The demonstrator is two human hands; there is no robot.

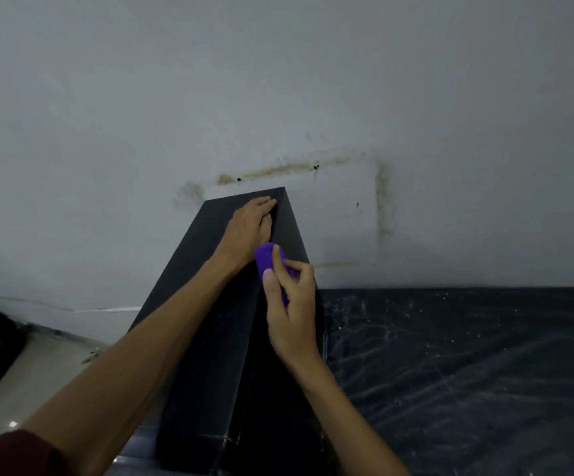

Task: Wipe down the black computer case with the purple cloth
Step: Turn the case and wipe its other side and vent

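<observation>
Head camera looks down at the black computer case (206,304), which stands on a dark table (467,372) by a grey wall (278,80). The left hand (249,228) lies flat on its top, fingers straight. The right hand (292,314) pinches the bunched-up purple cloth (265,257) against the case's top edge.

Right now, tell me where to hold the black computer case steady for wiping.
Press on the flat top panel of the black computer case, near its far edge, coming from above on the left. That face is broad and level, as the left hand shows, and it likely leaves the right side free for the right hand pinching the purple cloth.
</observation>
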